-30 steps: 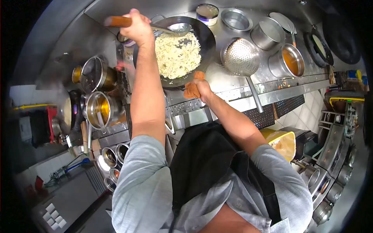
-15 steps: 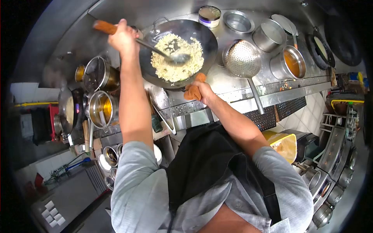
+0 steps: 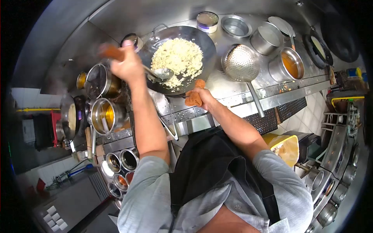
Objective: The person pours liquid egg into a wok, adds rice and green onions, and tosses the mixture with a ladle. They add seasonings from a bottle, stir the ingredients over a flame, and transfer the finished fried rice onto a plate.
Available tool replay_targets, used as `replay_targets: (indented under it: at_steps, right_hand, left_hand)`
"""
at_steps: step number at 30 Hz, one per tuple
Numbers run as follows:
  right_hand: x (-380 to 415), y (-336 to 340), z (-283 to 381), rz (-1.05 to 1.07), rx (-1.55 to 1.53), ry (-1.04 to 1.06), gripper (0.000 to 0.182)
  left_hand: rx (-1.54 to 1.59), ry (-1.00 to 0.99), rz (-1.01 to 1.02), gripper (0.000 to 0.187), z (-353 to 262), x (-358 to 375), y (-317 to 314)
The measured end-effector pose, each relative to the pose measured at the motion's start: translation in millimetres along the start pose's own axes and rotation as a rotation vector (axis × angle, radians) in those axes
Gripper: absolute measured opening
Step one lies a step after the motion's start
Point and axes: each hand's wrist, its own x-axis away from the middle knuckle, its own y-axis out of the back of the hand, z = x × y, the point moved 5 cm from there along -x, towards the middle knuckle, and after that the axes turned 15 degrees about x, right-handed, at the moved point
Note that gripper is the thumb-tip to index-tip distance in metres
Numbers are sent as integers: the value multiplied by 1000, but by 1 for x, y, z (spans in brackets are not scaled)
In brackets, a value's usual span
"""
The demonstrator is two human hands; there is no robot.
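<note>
My left hand (image 3: pixel 127 66), slightly blurred, is closed round the wooden handle (image 3: pixel 111 52) of a wok ladle. The steel bowl of the ladle (image 3: pixel 163 73) rests at the left edge of pale fried rice (image 3: pixel 178 56), with some grains in it. The rice sits in a large dark wok (image 3: pixel 208 46) on the steel stove. At the wok's near rim, my right hand (image 3: pixel 203 98) grips a folded orange-brown cloth (image 3: pixel 193 99) over the near handle, which is mostly hidden.
Right of the wok lies a perforated strainer (image 3: pixel 241 64), its handle jutting over the counter edge. Beyond stand an empty-looking pot (image 3: pixel 266 38) and a pot of orange liquid (image 3: pixel 290 64). On the left are a pot with yellow oil (image 3: pixel 107 114) and several seasoning containers (image 3: pixel 120 180).
The ladle has moved from the middle of the rice to the wok's left near side, with my left hand lower. The rice is now heaped together. My right hand stays at the rim.
</note>
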Motion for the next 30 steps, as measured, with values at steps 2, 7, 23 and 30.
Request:
replay_targets:
  at_steps: [2,7,23,30]
  right_hand:
    - [3,-1,1,19,27,17,34]
    - [11,-6,9,41,85,-80,34]
    - [64,-29,-11,68,-124,-111,41]
    - [114,51,-89,86,54,-81,38]
  left_hand:
    - [-77,11,12,24,69,-6,11]
    - [135,-55,95,26,17,-41,-38]
    - [110,285,-47,24,3,-49,-7]
    - [294,191,-109,32,-52,-42,0]
